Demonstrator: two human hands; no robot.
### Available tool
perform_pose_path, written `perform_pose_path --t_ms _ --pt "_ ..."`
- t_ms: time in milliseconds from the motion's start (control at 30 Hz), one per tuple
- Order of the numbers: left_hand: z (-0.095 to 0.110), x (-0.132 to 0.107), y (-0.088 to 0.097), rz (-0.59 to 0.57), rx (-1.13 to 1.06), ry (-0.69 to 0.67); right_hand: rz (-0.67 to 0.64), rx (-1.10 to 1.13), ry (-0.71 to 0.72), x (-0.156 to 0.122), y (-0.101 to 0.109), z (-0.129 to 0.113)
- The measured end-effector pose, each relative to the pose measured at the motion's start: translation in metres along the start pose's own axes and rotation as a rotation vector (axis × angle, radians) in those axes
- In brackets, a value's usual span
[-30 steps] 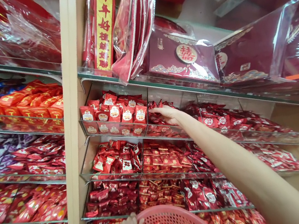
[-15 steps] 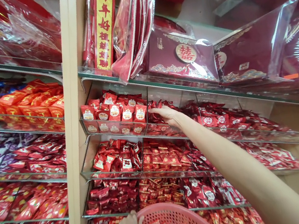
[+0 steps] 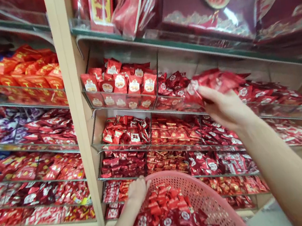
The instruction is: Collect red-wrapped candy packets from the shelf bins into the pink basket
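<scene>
My right hand (image 3: 225,106) is closed on a handful of dark red wrapped candies (image 3: 212,81), held in the air in front of the upper glass bins. My left hand (image 3: 137,190) grips the far rim of a pink plastic basket (image 3: 212,203) low in the middle. The basket holds several red and dark red wrapped candies (image 3: 169,221). The bin of dark red candies (image 3: 174,86) sits just left of my right hand.
Tiered glass bins (image 3: 126,101) full of red wrapped sweets fill the shelves. A beige wooden upright (image 3: 75,102) divides two shelf bays. Above, a glass shelf (image 3: 157,44) carries red bagged gift boxes and a red and gold banner (image 3: 100,2).
My right hand has pulled out of the upper bin toward me with a handful of dark red candies. The view has tilted down, so more of the basket shows.
</scene>
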State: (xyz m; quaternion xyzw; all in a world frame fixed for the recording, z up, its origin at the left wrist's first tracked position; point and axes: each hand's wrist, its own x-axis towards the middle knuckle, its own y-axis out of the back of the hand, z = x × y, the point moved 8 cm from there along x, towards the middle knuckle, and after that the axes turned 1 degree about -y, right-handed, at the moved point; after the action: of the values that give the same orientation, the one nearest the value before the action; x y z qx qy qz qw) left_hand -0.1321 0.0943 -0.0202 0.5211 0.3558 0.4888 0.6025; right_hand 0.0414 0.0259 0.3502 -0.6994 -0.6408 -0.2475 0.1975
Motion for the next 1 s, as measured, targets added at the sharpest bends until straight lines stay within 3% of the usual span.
perform_pose_path --t_ms 67,200,267,333,467,667,833,1000 --pt "0.001 0.000 -0.002 -0.009 0.002 -0.008 0.001 0.002 -0.096 -0.054 0.002 0.027" --pt "0.000 0.000 -0.002 -0.011 0.015 -0.001 -0.047 0.073 -0.485 -0.150 -0.011 0.114" --pt "0.001 0.001 -0.003 -0.032 0.004 -0.001 -0.107 0.130 -0.649 -0.183 -0.025 0.150" --pt "0.001 0.001 -0.003 -0.050 -0.011 -0.006 -0.151 0.110 -0.723 -0.202 -0.036 0.174" --pt "0.002 0.001 -0.002 -0.059 -0.022 0.000 -0.289 -0.211 -0.640 -0.217 -0.049 0.197" --pt "0.003 0.000 0.002 -0.037 0.013 -0.021 -0.685 -0.854 -0.359 -0.243 -0.083 0.215" --pt "0.003 0.000 0.003 -0.034 0.009 -0.030 -0.866 -0.991 -0.251 -0.260 -0.105 0.221" --pt "0.002 0.000 0.002 -0.041 0.019 -0.024 -0.912 -0.977 -0.232 -0.268 -0.114 0.228"
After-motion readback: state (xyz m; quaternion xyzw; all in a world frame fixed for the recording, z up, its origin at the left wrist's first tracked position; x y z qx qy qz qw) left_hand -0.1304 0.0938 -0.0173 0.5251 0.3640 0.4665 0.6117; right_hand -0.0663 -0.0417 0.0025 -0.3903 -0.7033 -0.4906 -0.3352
